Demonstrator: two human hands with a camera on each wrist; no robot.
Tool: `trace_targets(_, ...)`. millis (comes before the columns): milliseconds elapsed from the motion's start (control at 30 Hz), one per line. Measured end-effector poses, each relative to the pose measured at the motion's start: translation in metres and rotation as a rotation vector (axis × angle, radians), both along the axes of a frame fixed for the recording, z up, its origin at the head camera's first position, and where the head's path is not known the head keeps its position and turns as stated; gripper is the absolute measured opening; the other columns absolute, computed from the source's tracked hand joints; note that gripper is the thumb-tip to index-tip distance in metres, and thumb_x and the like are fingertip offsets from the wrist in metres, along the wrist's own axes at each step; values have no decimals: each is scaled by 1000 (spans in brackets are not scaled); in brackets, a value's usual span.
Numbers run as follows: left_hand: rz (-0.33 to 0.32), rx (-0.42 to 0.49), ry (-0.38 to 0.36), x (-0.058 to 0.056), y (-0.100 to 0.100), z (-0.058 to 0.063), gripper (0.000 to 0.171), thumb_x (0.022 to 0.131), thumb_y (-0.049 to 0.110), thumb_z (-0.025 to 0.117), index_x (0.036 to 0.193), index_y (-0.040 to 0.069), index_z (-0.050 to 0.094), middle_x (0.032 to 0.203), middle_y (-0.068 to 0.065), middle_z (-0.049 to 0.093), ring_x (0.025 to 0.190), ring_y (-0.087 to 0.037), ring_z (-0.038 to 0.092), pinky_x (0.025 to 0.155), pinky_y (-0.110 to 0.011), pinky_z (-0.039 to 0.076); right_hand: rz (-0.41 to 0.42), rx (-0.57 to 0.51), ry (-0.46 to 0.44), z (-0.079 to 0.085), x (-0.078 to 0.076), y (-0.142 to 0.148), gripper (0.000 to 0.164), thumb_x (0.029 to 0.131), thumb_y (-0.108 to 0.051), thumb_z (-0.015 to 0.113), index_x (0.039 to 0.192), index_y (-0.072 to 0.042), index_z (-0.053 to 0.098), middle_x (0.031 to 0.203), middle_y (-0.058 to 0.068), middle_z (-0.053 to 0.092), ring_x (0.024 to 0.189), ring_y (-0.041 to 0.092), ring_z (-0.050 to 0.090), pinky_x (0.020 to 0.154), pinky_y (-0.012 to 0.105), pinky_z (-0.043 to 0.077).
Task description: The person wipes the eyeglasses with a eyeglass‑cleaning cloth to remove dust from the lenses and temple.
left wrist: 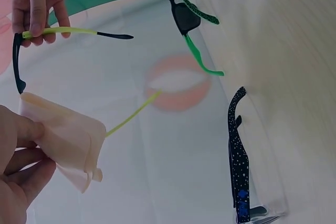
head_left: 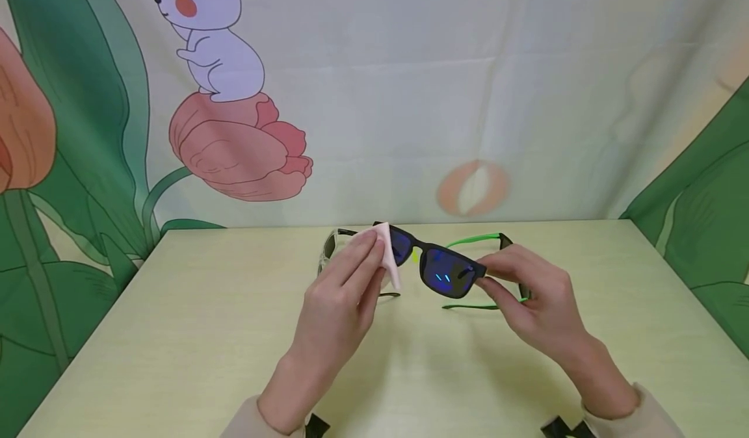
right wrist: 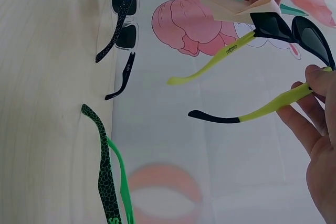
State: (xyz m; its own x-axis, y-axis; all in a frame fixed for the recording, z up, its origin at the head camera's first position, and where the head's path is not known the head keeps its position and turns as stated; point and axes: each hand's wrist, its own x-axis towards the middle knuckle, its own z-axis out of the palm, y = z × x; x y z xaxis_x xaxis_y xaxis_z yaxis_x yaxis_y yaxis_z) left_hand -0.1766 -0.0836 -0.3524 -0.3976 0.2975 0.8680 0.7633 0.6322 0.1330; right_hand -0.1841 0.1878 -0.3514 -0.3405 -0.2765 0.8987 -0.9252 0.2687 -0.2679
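A pair of dark sunglasses (head_left: 448, 271) with blue-tinted lenses and yellow-green temples is held up over the table. My right hand (head_left: 541, 292) pinches it at the hinge of one temple (right wrist: 275, 102). With my left hand (head_left: 339, 295) I hold a folded pale pink cloth (head_left: 387, 256) around the lens at the other end, so that lens is partly hidden. In the left wrist view the cloth (left wrist: 65, 135) lies between thumb and fingers and overlaps the frame's end. The right wrist view shows the cloth (right wrist: 236, 10) behind the covered lens.
Behind my left hand stand clear-framed sunglasses (right wrist: 125, 22) with speckled dark temples. Green-templed sunglasses (head_left: 476, 238) stand on the table (head_left: 175, 334) behind my right hand. A printed curtain (head_left: 380, 100) hangs along the table's back edge.
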Motion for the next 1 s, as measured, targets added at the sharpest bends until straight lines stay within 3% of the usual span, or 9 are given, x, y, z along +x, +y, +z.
trace_targets(233, -39, -23, 42, 2, 3, -1, 47, 79, -10, 83, 125, -4, 71, 129, -17, 68, 124, -31, 63, 103, -40, 49, 4, 2, -17, -1, 0, -1, 27, 100, -24, 70, 98, 3, 74, 90, 9, 70, 89, 6, 69, 77, 19, 58)
trace_targets(633, -81, -69, 56, 12, 9, 3, 48, 81, -14, 79, 126, -3, 71, 134, -16, 66, 130, -29, 59, 106, -36, 46, -5, 0, -22, -3, 1, -2, 28, 100, -25, 70, 98, 2, 73, 90, 9, 70, 90, 6, 69, 77, 19, 58)
trace_targets(1000, -74, -39, 79, 7, 10, 0, 43, 82, -12, 78, 124, -6, 71, 130, -19, 67, 126, -32, 61, 104, -37, 48, -37, 13, -59, -1, 3, -1, 28, 101, -27, 68, 101, 0, 74, 91, 6, 70, 86, 10, 69, 76, 23, 60)
